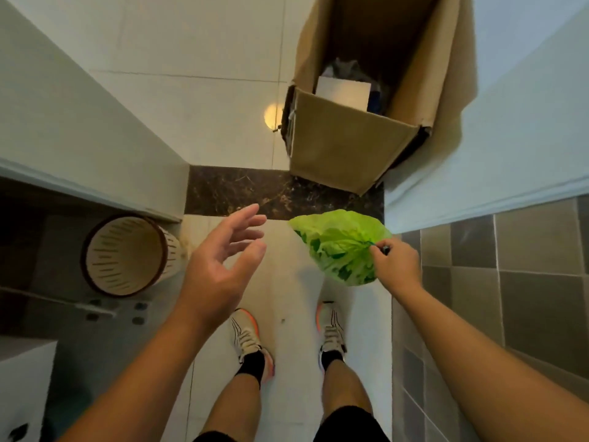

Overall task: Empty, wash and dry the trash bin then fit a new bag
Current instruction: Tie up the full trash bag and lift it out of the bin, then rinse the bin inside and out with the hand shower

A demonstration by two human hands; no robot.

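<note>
right hand grips green bag; left hand free.

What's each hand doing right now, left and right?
Left hand: open, fingers spread, holding nothing.
Right hand: closed, pinching the gathered top of the green bag.

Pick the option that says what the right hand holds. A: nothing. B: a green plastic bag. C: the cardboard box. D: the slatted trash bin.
B: the right hand pinches the gathered top of the green plastic bag, while the left hand is open and holds nothing.
</note>
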